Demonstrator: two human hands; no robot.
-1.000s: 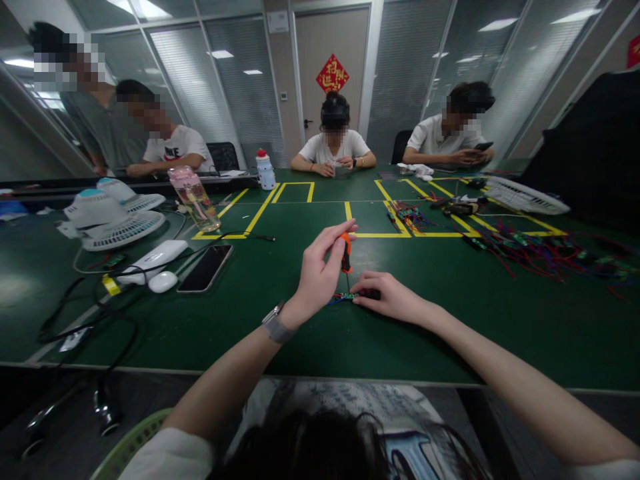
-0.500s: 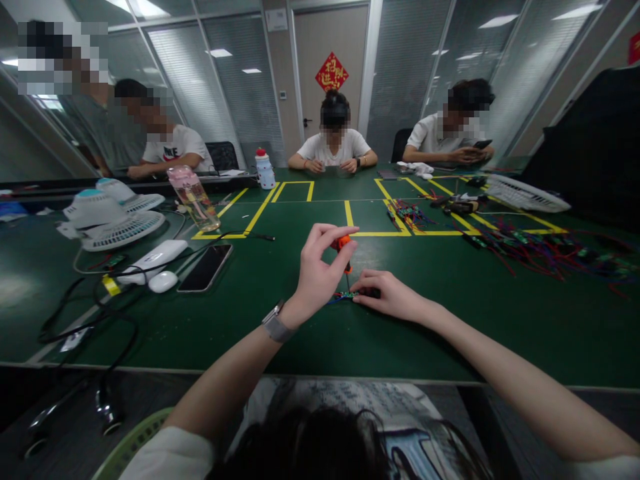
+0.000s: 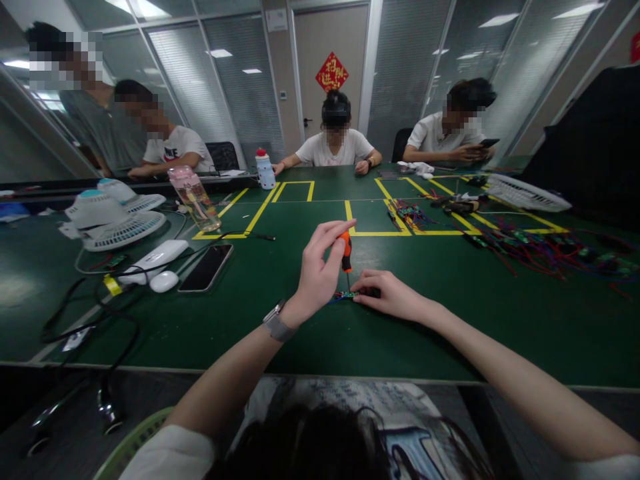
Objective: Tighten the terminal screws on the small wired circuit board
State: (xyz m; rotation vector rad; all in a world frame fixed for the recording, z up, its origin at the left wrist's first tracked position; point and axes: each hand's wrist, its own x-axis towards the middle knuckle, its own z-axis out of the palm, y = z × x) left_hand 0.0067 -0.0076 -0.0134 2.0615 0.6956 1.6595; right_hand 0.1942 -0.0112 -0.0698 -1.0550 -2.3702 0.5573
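My left hand (image 3: pixel 321 265) is closed on the orange and black handle of a screwdriver (image 3: pixel 347 255), its fingers reaching over the top. The screwdriver stands upright, its thin shaft ending at a small green circuit board (image 3: pixel 345 295) with wires on the table. Between thumb and fingers, my right hand (image 3: pixel 383 293) pinches the board's right end. A dark piece lies partly hidden under the right fingers; I cannot make out what it is.
To the left lie a phone (image 3: pixel 206 268), a white mouse (image 3: pixel 163 281), small fans (image 3: pixel 120 227) and black cables. Behind them stands a pink-capped bottle (image 3: pixel 193 197). Tangled wired boards (image 3: pixel 545 250) spread at right. Several people sit or stand across the green table (image 3: pixel 300 353).
My left fingers have straightened and shifted around the screwdriver's handle, showing more of it. My right hand stays put. Across the table, a person's hand has reached to the white-blue bottle.
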